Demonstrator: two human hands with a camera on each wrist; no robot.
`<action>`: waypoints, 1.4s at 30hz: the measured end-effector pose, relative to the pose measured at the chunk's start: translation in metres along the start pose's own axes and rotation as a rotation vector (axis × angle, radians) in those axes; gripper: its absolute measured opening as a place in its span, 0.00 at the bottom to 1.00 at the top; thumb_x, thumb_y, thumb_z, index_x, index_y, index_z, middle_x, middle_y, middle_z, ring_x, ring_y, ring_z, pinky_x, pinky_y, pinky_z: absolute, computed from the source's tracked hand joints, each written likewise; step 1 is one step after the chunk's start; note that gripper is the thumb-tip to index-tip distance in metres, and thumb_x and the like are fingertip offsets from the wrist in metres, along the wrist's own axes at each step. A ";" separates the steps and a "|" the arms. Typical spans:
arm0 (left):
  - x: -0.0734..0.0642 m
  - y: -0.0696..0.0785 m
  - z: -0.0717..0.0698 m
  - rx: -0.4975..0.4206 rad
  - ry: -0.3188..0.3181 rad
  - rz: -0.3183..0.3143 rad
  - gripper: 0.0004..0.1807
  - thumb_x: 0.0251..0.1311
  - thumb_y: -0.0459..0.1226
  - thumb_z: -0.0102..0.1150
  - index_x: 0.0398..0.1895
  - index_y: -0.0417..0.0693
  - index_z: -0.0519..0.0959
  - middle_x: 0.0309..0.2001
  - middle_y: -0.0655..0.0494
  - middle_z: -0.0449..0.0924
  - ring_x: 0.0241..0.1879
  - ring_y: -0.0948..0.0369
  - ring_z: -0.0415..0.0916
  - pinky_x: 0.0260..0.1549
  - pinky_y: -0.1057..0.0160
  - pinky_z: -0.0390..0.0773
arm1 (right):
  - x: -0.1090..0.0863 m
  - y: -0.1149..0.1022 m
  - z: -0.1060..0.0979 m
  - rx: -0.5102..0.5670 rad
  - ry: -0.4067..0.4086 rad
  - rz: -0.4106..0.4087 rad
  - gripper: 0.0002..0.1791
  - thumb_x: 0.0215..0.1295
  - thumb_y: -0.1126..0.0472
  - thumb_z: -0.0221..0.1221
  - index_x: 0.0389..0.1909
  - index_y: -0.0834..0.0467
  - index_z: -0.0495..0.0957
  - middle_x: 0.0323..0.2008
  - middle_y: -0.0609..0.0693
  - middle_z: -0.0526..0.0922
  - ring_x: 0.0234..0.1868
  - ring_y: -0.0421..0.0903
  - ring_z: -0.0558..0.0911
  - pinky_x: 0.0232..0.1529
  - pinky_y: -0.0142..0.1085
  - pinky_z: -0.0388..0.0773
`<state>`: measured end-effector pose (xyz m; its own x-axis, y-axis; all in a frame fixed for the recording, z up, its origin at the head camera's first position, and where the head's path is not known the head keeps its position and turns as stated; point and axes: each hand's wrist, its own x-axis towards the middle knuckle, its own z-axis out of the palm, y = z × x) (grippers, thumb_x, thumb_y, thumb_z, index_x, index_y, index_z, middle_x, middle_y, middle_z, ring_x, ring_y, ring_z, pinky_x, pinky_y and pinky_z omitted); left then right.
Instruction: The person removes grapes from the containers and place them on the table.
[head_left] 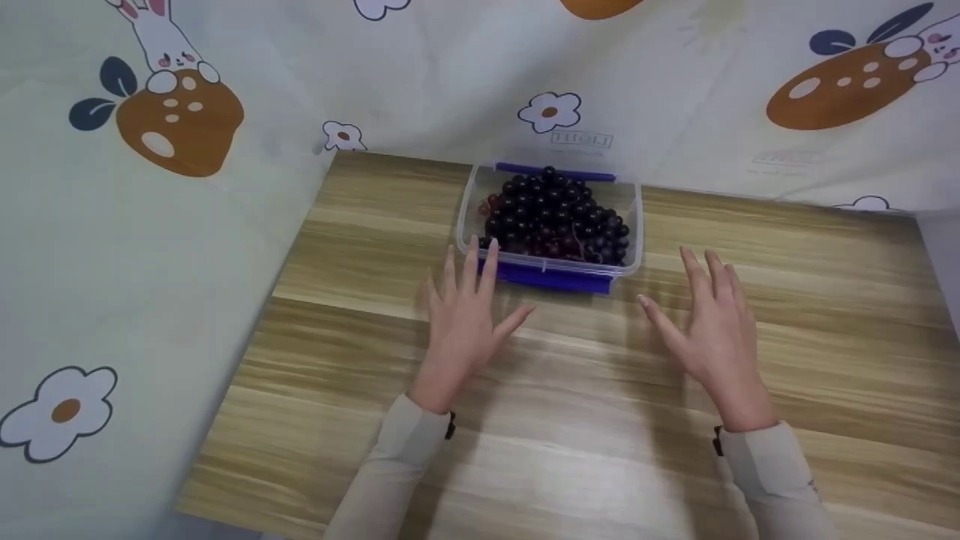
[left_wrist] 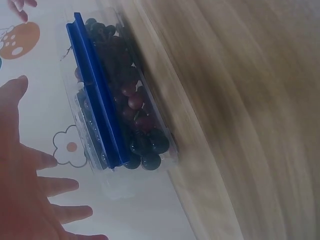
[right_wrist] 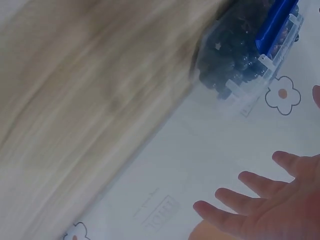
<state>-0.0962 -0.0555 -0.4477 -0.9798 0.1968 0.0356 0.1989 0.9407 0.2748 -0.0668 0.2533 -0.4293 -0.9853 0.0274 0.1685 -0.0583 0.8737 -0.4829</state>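
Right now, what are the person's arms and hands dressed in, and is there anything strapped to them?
Both hands, left hand and right hand, are bare: no gloves or rings show. Each arm wears a long, pale beige sleeve reaching the wrist. At each cuff a small black piece pokes out, probably part of a wrist strap; too little shows to be sure.

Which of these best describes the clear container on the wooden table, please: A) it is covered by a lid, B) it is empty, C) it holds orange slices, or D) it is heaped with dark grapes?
D: the container is piled with dark grapes, uncovered.
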 end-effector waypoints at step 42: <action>0.068 -0.038 0.007 -0.421 -0.013 -0.036 0.67 0.61 0.70 0.63 0.87 0.45 0.38 0.87 0.45 0.36 0.85 0.43 0.41 0.82 0.42 0.50 | 0.082 -0.029 0.023 0.125 -0.192 -0.122 0.48 0.75 0.43 0.64 0.85 0.58 0.53 0.80 0.72 0.56 0.79 0.73 0.57 0.76 0.69 0.58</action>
<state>-0.1705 -0.0757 -0.4619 -0.9850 0.1721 0.0076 0.1364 0.7524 0.6444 -0.1494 0.2187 -0.4212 -0.9815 -0.1779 0.0714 -0.1863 0.7980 -0.5731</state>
